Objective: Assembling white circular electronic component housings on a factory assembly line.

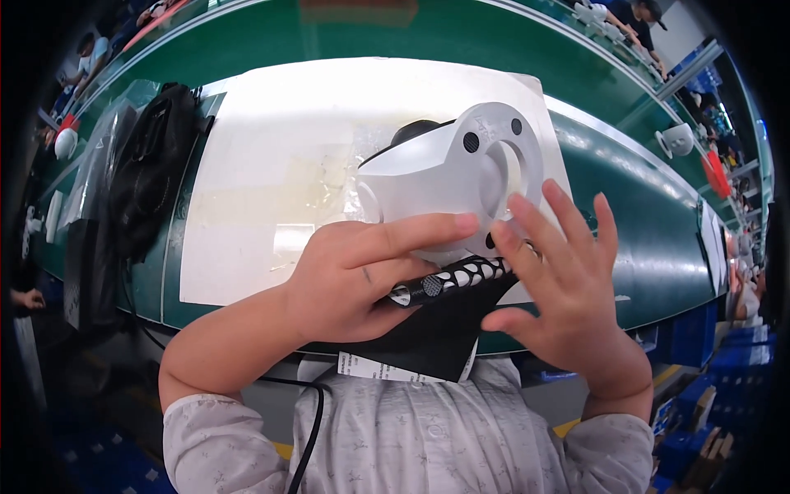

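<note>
A white plastic device (pixel 420 185) with a ring-shaped end lies in front of me, and dark round pads sit on its ring (pixel 528 148). My left hand (pixel 362 276) grips a curled black sheet of round stickers (pixel 424 337), with white holes along its rolled edge where pads are gone. The left index finger stretches out along the device's near side. Over the near part of the ring is my right hand (pixel 568 276), its fingers spread and nothing visible in them. Whether its fingertips touch the ring or the sheet's edge, I cannot tell.
The device rests on a white board (pixel 263 148) on a green table (pixel 658 230). A black pouch (pixel 156 160) and a clear plastic bag (pixel 99 165) lie at the left. A black cable (pixel 311 436) hangs before my shirt. Other people work beyond, with a white device (pixel 676 140) at right.
</note>
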### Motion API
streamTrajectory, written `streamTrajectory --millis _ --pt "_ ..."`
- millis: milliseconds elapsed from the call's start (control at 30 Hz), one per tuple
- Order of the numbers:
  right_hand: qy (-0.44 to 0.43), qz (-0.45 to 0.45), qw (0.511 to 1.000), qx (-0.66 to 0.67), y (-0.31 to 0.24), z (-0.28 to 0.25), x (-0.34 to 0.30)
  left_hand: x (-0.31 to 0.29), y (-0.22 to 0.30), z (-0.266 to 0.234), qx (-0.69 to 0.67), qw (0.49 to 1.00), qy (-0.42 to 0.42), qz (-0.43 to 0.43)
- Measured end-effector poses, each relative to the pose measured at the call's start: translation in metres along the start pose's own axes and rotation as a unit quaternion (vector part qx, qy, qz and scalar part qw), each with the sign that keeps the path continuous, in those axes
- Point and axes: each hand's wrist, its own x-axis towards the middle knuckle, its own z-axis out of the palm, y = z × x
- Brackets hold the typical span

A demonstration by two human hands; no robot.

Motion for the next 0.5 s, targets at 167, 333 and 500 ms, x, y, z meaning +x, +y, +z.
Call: streamTrajectory --millis 167,333,500 --pt "0.078 0.034 0.941 0.329 0.011 -0.004 0.008 0.005 0.002 0.0 -0.012 1.0 -0.006 -0.019" --pt "0.065 -0.036 0.944 0.321 -0.009 0.002 0.036 0.004 0.0 -0.002 0.008 0.999 -0.036 -0.017" --pt "0.172 -0.039 0.934 0.311 0.006 0.008 0.021 0.005 0.0 -0.004 0.017 0.998 -0.052 -0.022"
